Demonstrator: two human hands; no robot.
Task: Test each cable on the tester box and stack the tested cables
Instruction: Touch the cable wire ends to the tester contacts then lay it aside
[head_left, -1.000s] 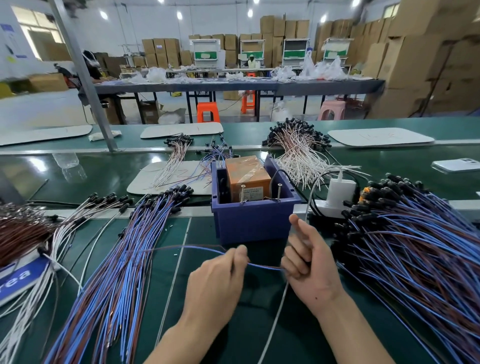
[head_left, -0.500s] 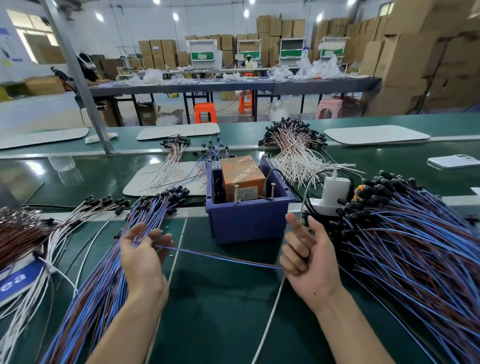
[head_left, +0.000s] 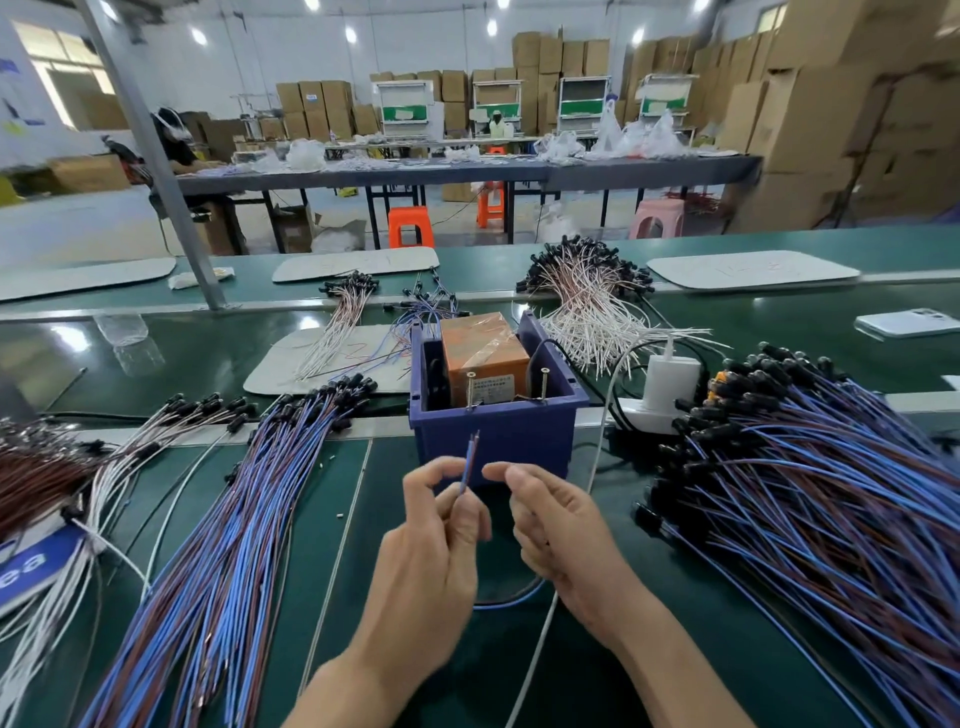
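Observation:
The tester box is a blue bin (head_left: 493, 441) holding an orange unit (head_left: 483, 358), with two upright screws (head_left: 471, 387) on its near rim. Just in front of it, my left hand (head_left: 436, 535) pinches a blue-and-brown cable (head_left: 469, 462) near its bare tips, which point up at the bin. The cable loops down and under my right hand (head_left: 558, 530), whose curled fingers hold its other part. A stack of blue-brown cables (head_left: 234, 519) lies to the left. A larger heap of the same cables (head_left: 810, 493) lies to the right.
A white charger (head_left: 670, 379) sits in a power strip right of the bin, and its white cord (head_left: 597, 447) runs toward me under my right hand. White-wire bundles (head_left: 587, 312) lie behind the bin. More white cables (head_left: 119, 467) lie far left. A phone (head_left: 906, 325) is at the right.
My left hand swung out to the left stack, let go of a cable there, and came back to the middle. It now pinches a cable end upright before the bin.

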